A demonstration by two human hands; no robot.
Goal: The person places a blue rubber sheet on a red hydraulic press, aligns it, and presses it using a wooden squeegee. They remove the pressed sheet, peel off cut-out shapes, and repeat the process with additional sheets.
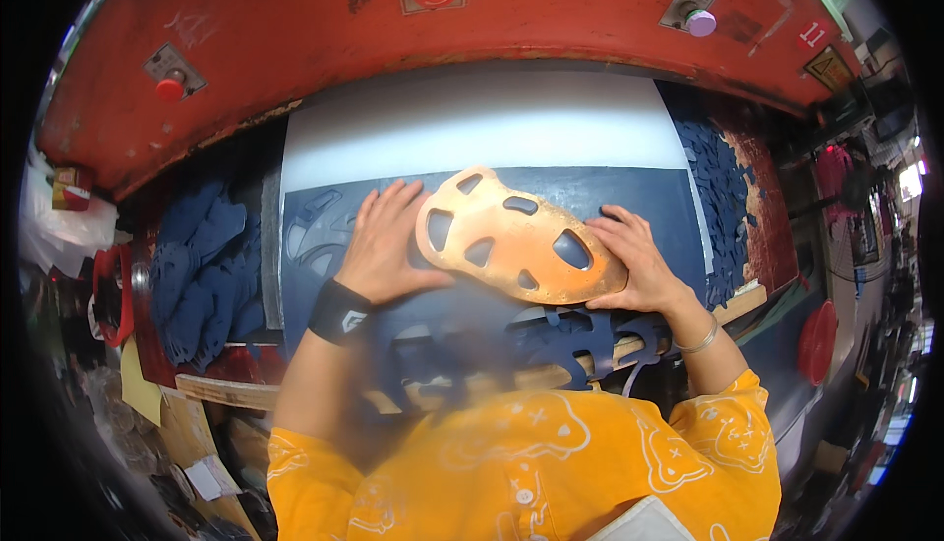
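A sole-shaped, orange-tan cutting die with several cut-out openings is over a dark blue sheet. My left hand, with a black wristband, curves around its left end, fingers and thumb spread wide against its edge. At the right end, my right hand grips the rim, fingers at the top and thumb below. Shapes cut or pressed into the sheet show left of my left hand. Whether the die's underside touches the sheet is hidden.
A red press beam with buttons spans the far side, beyond a white board. Blue cut pieces are heaped at the left; blue scraps lie at the right. Cut-through sheet remnants hang by the near wooden edge.
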